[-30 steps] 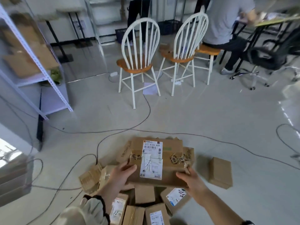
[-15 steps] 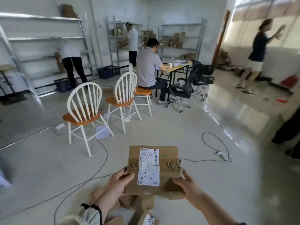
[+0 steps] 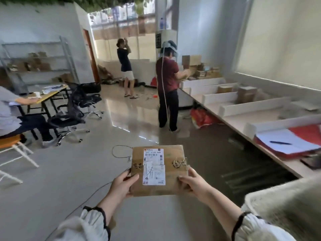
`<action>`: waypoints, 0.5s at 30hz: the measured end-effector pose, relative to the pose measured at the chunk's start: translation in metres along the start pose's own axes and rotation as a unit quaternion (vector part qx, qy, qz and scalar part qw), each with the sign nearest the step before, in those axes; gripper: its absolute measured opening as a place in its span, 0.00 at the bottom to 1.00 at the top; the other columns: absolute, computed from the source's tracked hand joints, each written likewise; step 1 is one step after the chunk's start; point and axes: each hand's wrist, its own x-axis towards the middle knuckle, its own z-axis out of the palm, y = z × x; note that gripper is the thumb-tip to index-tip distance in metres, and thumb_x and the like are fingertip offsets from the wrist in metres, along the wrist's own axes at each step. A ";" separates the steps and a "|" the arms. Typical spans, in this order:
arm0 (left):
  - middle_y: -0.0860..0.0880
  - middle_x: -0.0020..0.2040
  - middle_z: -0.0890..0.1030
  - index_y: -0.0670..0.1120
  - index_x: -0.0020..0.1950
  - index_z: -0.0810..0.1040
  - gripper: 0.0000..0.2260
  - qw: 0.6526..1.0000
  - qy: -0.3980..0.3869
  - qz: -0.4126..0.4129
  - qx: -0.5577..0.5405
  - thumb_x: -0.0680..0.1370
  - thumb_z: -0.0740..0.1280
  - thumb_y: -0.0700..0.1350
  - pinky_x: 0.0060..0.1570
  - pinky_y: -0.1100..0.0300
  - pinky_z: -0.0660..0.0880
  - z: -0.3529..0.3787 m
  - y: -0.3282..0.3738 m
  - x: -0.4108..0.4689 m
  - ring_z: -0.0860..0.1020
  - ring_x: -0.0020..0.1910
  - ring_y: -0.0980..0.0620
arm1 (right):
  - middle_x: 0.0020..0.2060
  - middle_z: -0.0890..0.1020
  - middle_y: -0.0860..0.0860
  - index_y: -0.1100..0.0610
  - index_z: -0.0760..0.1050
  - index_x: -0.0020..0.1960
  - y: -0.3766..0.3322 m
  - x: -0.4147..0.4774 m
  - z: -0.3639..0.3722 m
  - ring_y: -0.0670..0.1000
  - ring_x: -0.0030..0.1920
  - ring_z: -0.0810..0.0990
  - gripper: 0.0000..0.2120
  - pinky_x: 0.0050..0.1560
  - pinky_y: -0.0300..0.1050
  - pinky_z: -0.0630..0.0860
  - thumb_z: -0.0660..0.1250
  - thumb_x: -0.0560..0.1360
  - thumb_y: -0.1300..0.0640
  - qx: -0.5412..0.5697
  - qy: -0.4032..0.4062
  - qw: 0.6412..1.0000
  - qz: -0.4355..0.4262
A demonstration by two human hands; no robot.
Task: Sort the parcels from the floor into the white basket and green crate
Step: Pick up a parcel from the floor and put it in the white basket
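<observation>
Head camera view, looking forward and down. I see both hands holding one flat brown cardboard parcel out in front, level and lifted clear of the grey floor. The left hand grips the parcel's near left corner: the thumb lies flat on the top face and the other fingers curl underneath, mostly hidden. The right hand grips the near right corner the same way, with the thumb on top pointing inward and the fingers wrapped below the edge. A white shipping label with a barcode and a handwritten mark faces up between the two thumbs.

At the lower right corner, close to the right forearm, I can make out the blurred rim of the white basket; the parcel is beside it, not over it. A loose cable loops on the floor beyond the parcel. Further off, a person in a dark red top stands at a long white counter along the right wall.
</observation>
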 end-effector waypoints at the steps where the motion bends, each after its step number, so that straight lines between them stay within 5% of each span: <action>1: 0.53 0.45 0.85 0.53 0.53 0.79 0.08 1.000 -0.026 0.004 0.006 0.76 0.69 0.43 0.27 0.61 0.76 0.034 0.006 0.007 0.83 0.40 0.50 | 0.49 0.83 0.52 0.51 0.70 0.63 -0.003 -0.009 -0.031 0.51 0.43 0.82 0.19 0.35 0.42 0.77 0.64 0.76 0.66 0.011 0.026 1.000 -0.007; 6: 0.52 0.42 0.85 0.50 0.51 0.80 0.06 0.985 -0.168 0.021 0.033 0.76 0.69 0.42 0.27 0.62 0.76 0.210 0.030 0.026 0.83 0.36 0.55 | 0.50 0.82 0.53 0.51 0.72 0.58 -0.014 -0.065 -0.183 0.51 0.46 0.84 0.16 0.36 0.45 0.80 0.64 0.76 0.68 0.070 0.154 0.985 -0.038; 9: 0.50 0.43 0.86 0.50 0.53 0.79 0.07 0.969 -0.243 0.024 0.028 0.76 0.69 0.41 0.36 0.52 0.81 0.307 0.032 0.025 0.84 0.40 0.50 | 0.50 0.81 0.51 0.48 0.71 0.55 -0.015 -0.104 -0.261 0.50 0.44 0.83 0.15 0.32 0.41 0.78 0.65 0.75 0.66 0.086 0.228 0.969 -0.031; 15: 0.48 0.50 0.83 0.55 0.63 0.74 0.18 0.935 -0.353 0.007 0.030 0.75 0.71 0.44 0.30 0.61 0.78 0.448 0.027 0.007 0.83 0.44 0.51 | 0.53 0.79 0.46 0.44 0.61 0.71 -0.002 -0.174 -0.366 0.48 0.50 0.80 0.29 0.34 0.40 0.78 0.67 0.75 0.61 0.107 0.353 0.929 -0.016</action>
